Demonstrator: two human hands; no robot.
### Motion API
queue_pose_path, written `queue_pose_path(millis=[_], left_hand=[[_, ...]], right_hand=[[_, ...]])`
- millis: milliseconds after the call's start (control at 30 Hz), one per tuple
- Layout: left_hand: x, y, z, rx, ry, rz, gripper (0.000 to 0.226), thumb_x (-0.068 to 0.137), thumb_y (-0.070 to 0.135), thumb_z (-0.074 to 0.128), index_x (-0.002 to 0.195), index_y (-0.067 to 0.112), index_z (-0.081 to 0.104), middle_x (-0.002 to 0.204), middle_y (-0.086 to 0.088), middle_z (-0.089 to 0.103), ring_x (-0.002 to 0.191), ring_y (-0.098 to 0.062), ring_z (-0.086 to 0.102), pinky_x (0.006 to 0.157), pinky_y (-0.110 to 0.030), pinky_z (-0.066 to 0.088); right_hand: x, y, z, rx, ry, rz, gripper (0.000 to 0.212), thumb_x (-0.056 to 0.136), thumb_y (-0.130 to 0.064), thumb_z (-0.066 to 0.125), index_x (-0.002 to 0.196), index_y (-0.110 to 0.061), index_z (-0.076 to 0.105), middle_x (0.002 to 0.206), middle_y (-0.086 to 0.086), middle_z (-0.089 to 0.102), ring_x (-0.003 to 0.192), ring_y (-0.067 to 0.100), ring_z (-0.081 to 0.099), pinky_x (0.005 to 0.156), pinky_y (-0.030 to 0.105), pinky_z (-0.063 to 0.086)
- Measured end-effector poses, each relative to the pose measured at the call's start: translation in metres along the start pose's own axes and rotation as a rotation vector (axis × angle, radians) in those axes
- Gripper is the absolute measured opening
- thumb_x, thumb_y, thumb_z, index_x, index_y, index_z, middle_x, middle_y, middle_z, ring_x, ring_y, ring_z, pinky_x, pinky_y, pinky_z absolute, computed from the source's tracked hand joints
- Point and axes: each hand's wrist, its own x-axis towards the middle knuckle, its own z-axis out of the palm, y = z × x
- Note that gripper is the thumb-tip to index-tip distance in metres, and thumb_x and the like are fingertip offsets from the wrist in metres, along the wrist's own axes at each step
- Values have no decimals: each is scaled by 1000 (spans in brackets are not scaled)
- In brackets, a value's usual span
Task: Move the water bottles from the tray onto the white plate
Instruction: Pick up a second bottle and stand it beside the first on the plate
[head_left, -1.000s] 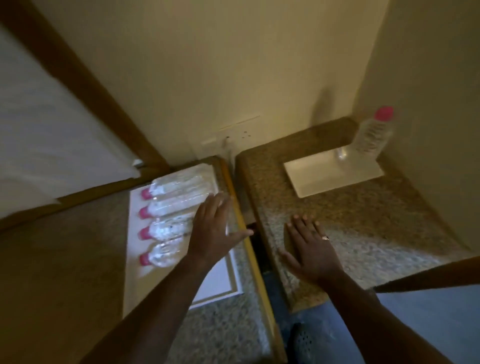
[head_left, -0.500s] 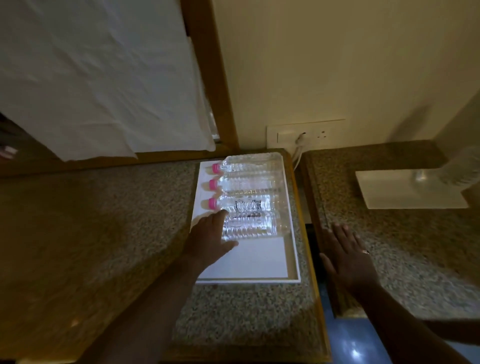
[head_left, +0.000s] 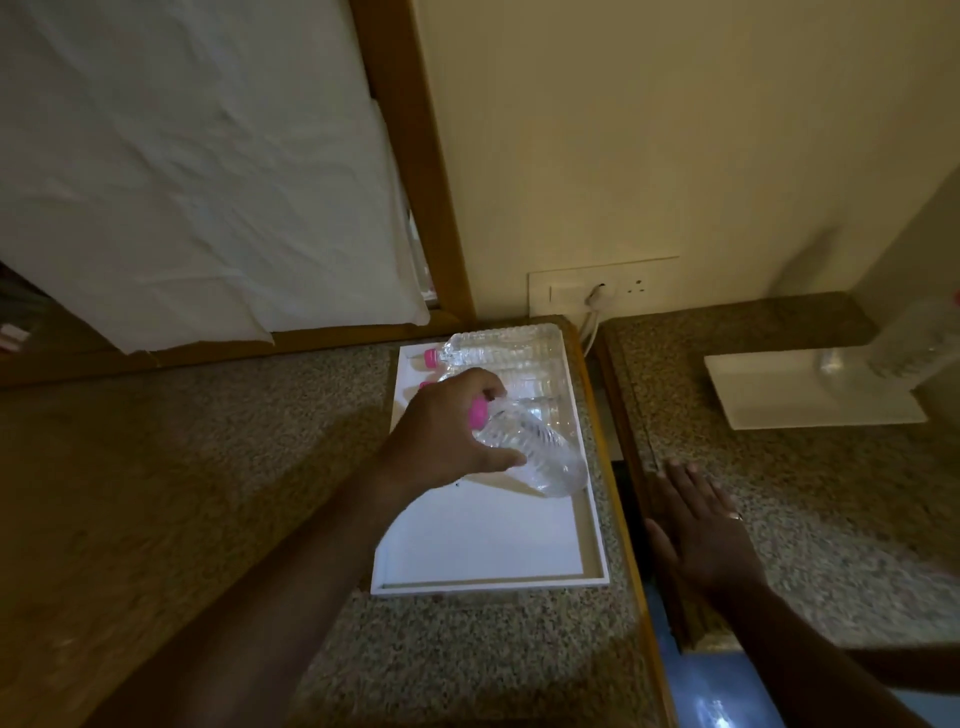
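Speckled granite covers two tables set side by side under a cream wall, with a narrow dark gap between them; a white wall socket plate (head_left: 602, 286) with a plugged cord sits at 12 o'clock above that gap. On the left table (head_left: 208, 467) lies a rectangular white tray (head_left: 483, 556), its near half bare. At the tray's far end, toward 12 o'clock, clear plastic water bottles with pink caps (head_left: 498, 353) lie on their sides, caps pointing to 9 o'clock; how many remain there is hard to count. The left hand (head_left: 447, 431) is curled around the neck end of one clear ribbed water bottle with a pink cap (head_left: 535, 452), thumb underneath and fingers over the top; the bottle is tilted, its base pointing toward 4 o'clock over the tray, and whether it touches the tray cannot be told. The right hand (head_left: 701, 525) lies flat and open, fingers spread, palm down on the near left edge of the right table (head_left: 805, 493), holding nothing. At 3 o'clock on that table rests a flat rectangular white plate (head_left: 769, 384), with one blurred clear bottle (head_left: 914, 343) standing at its right end
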Motion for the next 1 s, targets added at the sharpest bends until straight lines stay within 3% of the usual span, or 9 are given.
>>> queue_pose_path(millis=[100, 167, 367, 433, 533, 633, 700, 867, 1000], left_hand=[[-6, 7, 30, -286, 168, -87, 65, 53, 48, 91, 108, 39, 59, 105, 20, 63, 97, 0, 61, 74, -13, 52], [-5, 15, 54, -394, 160, -119, 66, 57, 46, 90, 114, 41, 58, 110, 15, 67, 103, -4, 63, 82, -22, 55], [15, 31, 73, -303, 119, -65, 66, 60, 51, 87, 117, 31, 58, 106, 8, 71, 97, -11, 67, 82, -37, 58], [21, 33, 66, -293, 164, -120, 60, 60, 52, 87, 110, 32, 62, 98, 8, 73, 87, -7, 70, 72, -33, 60], [27, 38, 55, -336, 299, -218, 48, 58, 57, 83, 96, 34, 65, 84, 14, 73, 75, 7, 67, 54, -10, 49], [40, 56, 50, -377, 421, -228, 49, 54, 63, 80, 89, 32, 65, 80, 14, 71, 74, 3, 67, 57, -17, 48], [54, 75, 54, -379, 413, -180, 52, 54, 62, 80, 93, 30, 66, 84, 11, 72, 78, -3, 68, 63, -26, 52], [101, 135, 91, -432, 285, -16, 47, 60, 50, 83, 99, 31, 66, 87, 17, 74, 78, 5, 68, 62, -12, 50], [142, 175, 146, -394, 211, 27, 54, 63, 47, 85, 106, 22, 65, 98, 4, 73, 89, -12, 70, 73, -26, 53]], right_hand=[[-1, 1, 0, 22, 4, 22, 67, 94, -48, 32, 141, -2, 46, 149, 21, 40, 141, 34, 30, 114, 48, 19], [-1, 1, -3, 37, 0, 18, 64, 92, -40, 34, 140, 0, 47, 148, 22, 43, 139, 38, 34, 112, 52, 23], [0, 6, -7, 42, -43, -17, 66, 88, -35, 33, 144, -1, 41, 152, 20, 36, 141, 40, 30, 111, 56, 22], [0, 9, -7, 48, -54, -29, 65, 88, -34, 34, 143, -1, 42, 151, 21, 37, 140, 40, 31, 110, 56, 22], [-1, 18, -9, 42, -59, -41, 65, 88, -34, 34, 142, 1, 43, 151, 22, 37, 139, 41, 34, 110, 58, 25], [-3, 26, -13, 34, -46, -31, 65, 88, -34, 34, 141, 3, 44, 149, 23, 39, 138, 41, 35, 111, 59, 26], [-6, 35, -16, 34, -36, -5, 64, 89, -34, 36, 140, 3, 45, 148, 25, 40, 137, 41, 36, 110, 59, 26], [-25, 82, -30, 49, -2, 151, 66, 90, -36, 49, 146, -3, 37, 155, 20, 30, 144, 38, 25, 115, 51, 15], [-41, 125, -43, 17, 1, 215, 68, 93, -44, 39, 148, -4, 35, 157, 18, 26, 145, 37, 21, 117, 51, 17]])
